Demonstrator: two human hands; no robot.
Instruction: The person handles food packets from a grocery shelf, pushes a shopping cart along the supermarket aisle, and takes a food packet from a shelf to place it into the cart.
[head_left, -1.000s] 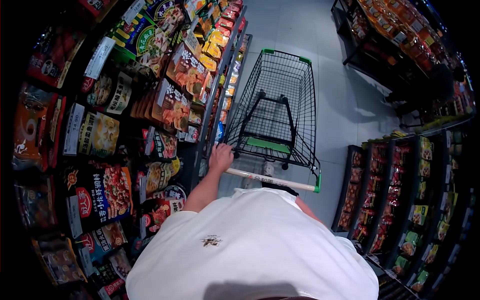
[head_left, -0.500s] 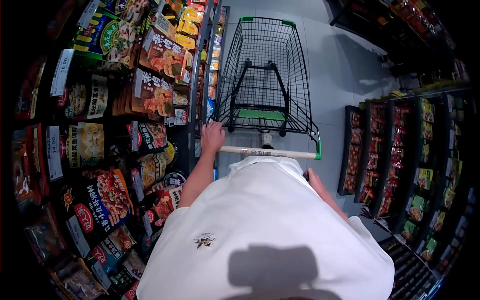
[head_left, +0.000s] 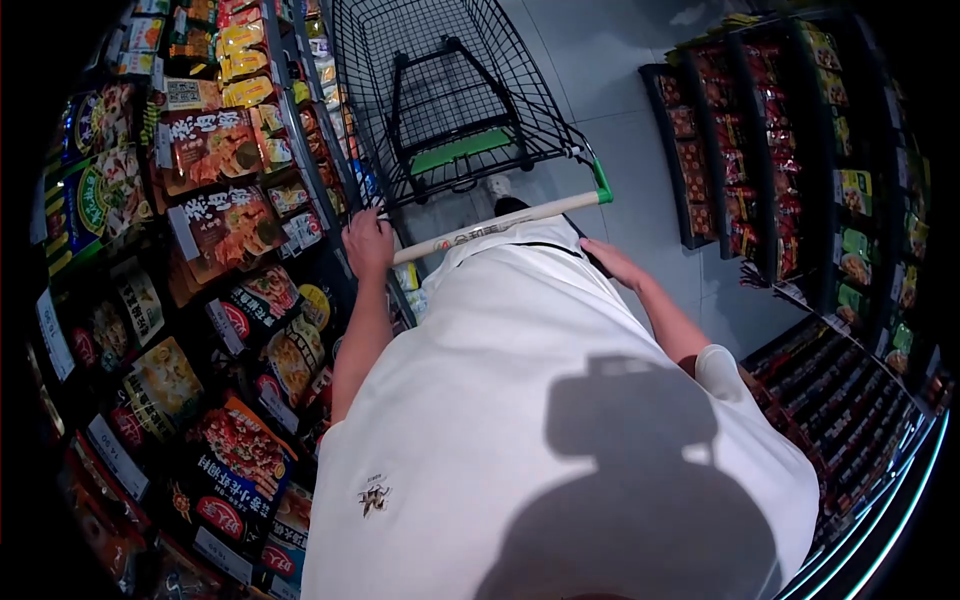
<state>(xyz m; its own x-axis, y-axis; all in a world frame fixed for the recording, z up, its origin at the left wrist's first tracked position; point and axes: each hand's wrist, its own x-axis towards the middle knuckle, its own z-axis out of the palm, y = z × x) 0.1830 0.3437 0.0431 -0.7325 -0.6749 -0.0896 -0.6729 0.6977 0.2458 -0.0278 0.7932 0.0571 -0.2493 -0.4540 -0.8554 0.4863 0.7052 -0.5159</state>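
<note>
My left hand (head_left: 369,242) is closed round the left end of the cart's pale handle bar (head_left: 500,226), beside the left shelf. The black wire shopping cart (head_left: 450,90) has a green panel (head_left: 462,151) near its handle side, and nothing shows in its basket. Lower than the bar's right end, my right hand (head_left: 611,262) is near my waist, apart from the bar. Its fingers are partly hidden by the white shirt (head_left: 540,400), so its grip is unclear.
Shelves of packaged food (head_left: 215,150) with price tags run close along the left. More stocked racks (head_left: 740,150) stand at the right, with a lower dark rack (head_left: 840,400) nearer me. Grey floor tiles (head_left: 640,190) lie between the cart and the right racks.
The view has turned, and the cart now appears tilted and higher up. My right hand has come into fuller view by my waist. My left hand stays at the bar's left end.
</note>
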